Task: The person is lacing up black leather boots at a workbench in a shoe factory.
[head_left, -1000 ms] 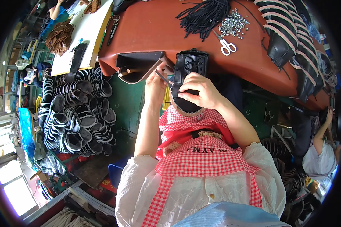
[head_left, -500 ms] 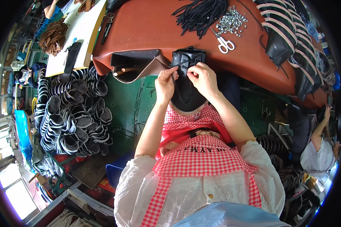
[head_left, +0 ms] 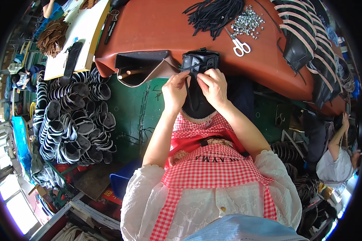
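Note:
A black leather shoe upper [head_left: 201,58] with eyelets lies against the near table edge, its lower part hanging toward my lap. A thin black lace [head_left: 190,105] crosses its front and hangs in a loop below. My left hand [head_left: 175,91] is pinched at the upper's left side, on the lace. Over the right side of the eyelet rows, my right hand [head_left: 214,86] is closed with thumb and forefinger together. Whatever those fingertips grip is too small and covered to make out.
White-handled scissors [head_left: 241,48], small silvery metal pieces [head_left: 247,24] and a bundle of black laces [head_left: 214,17] lie on the brown table [head_left: 149,28]. Stacked uppers [head_left: 297,50] stand at right, more [head_left: 80,124] at lower left. An open pouch [head_left: 157,72] hangs from the edge.
My right hand has shifted slightly left and down, nearer my left hand. The left hand stays pinched in about the same place, and the lace loop still hangs.

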`<state>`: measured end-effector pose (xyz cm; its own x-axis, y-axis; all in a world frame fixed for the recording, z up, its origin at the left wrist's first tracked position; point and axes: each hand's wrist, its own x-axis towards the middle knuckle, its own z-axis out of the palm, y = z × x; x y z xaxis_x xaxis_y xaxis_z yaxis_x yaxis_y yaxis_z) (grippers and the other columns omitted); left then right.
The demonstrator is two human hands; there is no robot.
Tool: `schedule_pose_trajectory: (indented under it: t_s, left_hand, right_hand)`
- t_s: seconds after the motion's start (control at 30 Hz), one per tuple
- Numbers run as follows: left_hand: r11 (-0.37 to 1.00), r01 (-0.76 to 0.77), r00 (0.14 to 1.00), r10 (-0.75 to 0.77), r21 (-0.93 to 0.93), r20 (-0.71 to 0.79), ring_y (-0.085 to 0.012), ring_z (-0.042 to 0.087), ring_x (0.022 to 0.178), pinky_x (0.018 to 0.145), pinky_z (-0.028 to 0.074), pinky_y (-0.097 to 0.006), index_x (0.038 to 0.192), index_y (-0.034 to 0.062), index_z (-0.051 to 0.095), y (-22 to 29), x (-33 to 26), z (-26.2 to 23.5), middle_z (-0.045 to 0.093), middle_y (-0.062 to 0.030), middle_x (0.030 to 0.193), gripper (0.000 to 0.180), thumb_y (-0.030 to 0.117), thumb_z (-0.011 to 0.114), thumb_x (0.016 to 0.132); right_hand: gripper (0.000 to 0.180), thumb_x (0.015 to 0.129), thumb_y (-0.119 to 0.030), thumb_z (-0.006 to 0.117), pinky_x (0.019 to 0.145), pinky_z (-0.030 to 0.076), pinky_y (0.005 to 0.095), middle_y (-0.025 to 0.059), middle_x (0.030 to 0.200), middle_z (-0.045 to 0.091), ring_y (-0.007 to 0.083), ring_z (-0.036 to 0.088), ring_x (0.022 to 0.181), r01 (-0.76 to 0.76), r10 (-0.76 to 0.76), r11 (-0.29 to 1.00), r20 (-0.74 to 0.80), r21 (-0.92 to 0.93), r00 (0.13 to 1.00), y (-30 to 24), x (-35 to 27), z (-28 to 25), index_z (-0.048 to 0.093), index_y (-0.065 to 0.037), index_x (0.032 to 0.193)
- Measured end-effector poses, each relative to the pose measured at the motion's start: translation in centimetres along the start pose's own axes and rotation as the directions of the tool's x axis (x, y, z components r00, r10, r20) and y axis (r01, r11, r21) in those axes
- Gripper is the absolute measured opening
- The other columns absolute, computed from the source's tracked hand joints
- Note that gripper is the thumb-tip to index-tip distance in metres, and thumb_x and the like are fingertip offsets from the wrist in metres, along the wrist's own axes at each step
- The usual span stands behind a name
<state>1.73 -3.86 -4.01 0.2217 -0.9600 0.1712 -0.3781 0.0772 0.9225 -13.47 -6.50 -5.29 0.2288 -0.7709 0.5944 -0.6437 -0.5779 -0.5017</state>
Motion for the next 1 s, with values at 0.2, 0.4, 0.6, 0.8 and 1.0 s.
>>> schedule_pose_trajectory:
  t_s: [0.2, 0.4, 0.6, 0.8, 1.0]
  left_hand:
    - [0.997, -0.027, 0.999, 0.024, -0.072, -0.043, -0.0155, 0.068, 0.075, 0.067, 0.054, -0.026, 0.101, 0.0035, 0.069, -0.8, 0.0, 0.4, 0.069, -0.0099, 0.086, 0.022, 0.000, 0.071, 0.079]
    - [0.991, -0.071, 0.995, 0.062, -0.116, -0.078, -0.0160, 0.069, 0.075, 0.068, 0.054, -0.026, 0.102, 0.0031, 0.069, -1.2, -0.3, 0.9, 0.069, -0.0106, 0.085, 0.024, 0.000, 0.072, 0.079]
    - [0.990, -0.114, 0.988, 0.104, -0.081, -0.110, -0.0150, 0.069, 0.075, 0.070, 0.055, -0.025, 0.099, 0.0027, 0.070, -2.2, -0.7, 1.2, 0.070, -0.0097, 0.085, 0.023, 0.001, 0.074, 0.077]
    - [0.996, -0.055, 0.995, 0.049, -0.064, -0.092, -0.0108, 0.068, 0.080, 0.074, 0.054, -0.023, 0.101, -0.0016, 0.069, -1.6, -0.2, 1.2, 0.071, -0.0084, 0.088, 0.022, -0.001, 0.073, 0.079]
    - [0.977, 0.053, 0.996, -0.067, -0.208, -0.061, -0.0090, 0.066, 0.080, 0.076, 0.052, -0.022, 0.098, -0.0028, 0.069, -2.8, -0.3, 1.2, 0.071, -0.0053, 0.088, 0.019, -0.001, 0.073, 0.080]
  right_hand:
    - [0.016, 0.071, -0.007, 0.074, 0.073, 0.038, 0.0365, 0.0002, 0.082, 0.056, 0.0208, 0.054, 0.078, 0.077, -0.076, 0.997, 0.061, -0.017, 0.995, 0.0, 0.6, -0.1, 0.069, -0.009, 0.086]
    - [0.018, 0.068, -0.005, 0.075, 0.075, 0.038, 0.0371, 0.0009, 0.082, 0.056, 0.0219, 0.054, 0.079, 0.076, -0.078, 0.996, 0.064, 0.044, 0.995, 0.4, 0.8, 0.1, 0.066, -0.008, 0.083]
    - [0.017, 0.070, -0.003, 0.073, 0.076, 0.039, 0.0372, 0.0012, 0.083, 0.057, 0.0223, 0.055, 0.079, 0.066, -0.075, 0.994, 0.107, 0.086, 0.991, 0.7, 1.0, -0.2, 0.065, -0.008, 0.084]
    - [0.017, 0.070, -0.002, 0.073, 0.076, 0.039, 0.0369, 0.0014, 0.084, 0.057, 0.0220, 0.055, 0.080, 0.022, -0.028, 0.997, 0.072, 0.076, 0.997, 0.6, 1.0, 0.4, 0.065, -0.007, 0.084]
    - [0.015, 0.069, -0.005, 0.073, 0.075, 0.038, 0.0377, 0.0003, 0.083, 0.055, 0.0216, 0.054, 0.080, 0.036, -0.036, 0.994, -0.006, 0.102, 0.999, 0.7, 0.5, 1.1, 0.064, -0.009, 0.080]
